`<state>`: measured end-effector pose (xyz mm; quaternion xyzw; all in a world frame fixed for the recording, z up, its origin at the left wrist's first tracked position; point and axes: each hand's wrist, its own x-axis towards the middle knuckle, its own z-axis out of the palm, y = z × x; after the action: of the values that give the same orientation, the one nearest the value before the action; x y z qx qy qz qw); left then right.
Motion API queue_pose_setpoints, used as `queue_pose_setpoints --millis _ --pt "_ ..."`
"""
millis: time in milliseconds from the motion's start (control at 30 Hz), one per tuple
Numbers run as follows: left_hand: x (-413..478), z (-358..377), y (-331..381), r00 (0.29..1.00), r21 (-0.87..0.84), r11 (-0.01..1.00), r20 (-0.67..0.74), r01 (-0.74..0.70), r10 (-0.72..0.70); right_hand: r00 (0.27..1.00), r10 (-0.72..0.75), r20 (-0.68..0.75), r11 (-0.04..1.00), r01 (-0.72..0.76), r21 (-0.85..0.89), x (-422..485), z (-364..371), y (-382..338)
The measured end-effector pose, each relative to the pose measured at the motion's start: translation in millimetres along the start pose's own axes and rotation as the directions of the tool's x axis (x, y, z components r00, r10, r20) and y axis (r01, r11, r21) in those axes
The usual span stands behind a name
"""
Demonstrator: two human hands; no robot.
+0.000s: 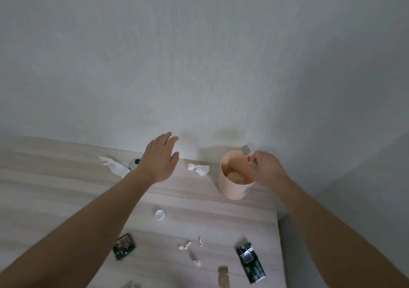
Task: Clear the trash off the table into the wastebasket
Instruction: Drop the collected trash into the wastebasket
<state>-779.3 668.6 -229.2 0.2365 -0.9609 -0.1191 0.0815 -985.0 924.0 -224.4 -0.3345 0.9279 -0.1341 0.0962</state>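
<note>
On the wooden table (44,190) the peach wastebasket (232,188) stands near the wall. My left hand (160,159) hovers spread and empty; my right hand (266,169) pinches a small wrapper (247,151) over its rim. A crumpled tissue (199,168) lies between them.

The left hand (159,157) covers most of a small white-and-black object (134,164) at the table's far edge, so what it is cannot be told. The right hand (266,168) hides most of the wrapper (248,152) it grips above the wastebasket (232,188). A pale scrap (131,285) is cut off by the bottom edge. The print on both dark packets (124,246) (251,262) is too blurred to read.
</note>
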Motion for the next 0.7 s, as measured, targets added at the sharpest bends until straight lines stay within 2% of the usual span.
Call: queue_pose_setpoints --millis 167,367,533,700 --pt "-12.8 -11.9 -36.8 0.997 -0.014 0.998 -0.034 0.064 -0.064 0.999 0.015 0.042 0.999 -0.013 -0.052 21.4 15.7 -22.0" --pt "-10.6 -9.9 -68.8 0.991 -0.041 0.991 -0.030 0.129 -0.130 0.999 0.002 0.053 1.000 -0.002 -0.007 43.4 31.7 -29.6" --pt "0.9 0.5 -77.9 0.989 -0.051 0.988 -0.013 0.149 -0.149 0.998 -0.034 0.059 0.996 0.029 0.083 54.0 42.3 -25.6" --pt "5.8 10.1 -78.4 0.987 -0.057 0.985 0.011 0.160 -0.160 0.994 -0.066 0.089 0.997 0.061 0.056 55.5 46.4 -14.6"
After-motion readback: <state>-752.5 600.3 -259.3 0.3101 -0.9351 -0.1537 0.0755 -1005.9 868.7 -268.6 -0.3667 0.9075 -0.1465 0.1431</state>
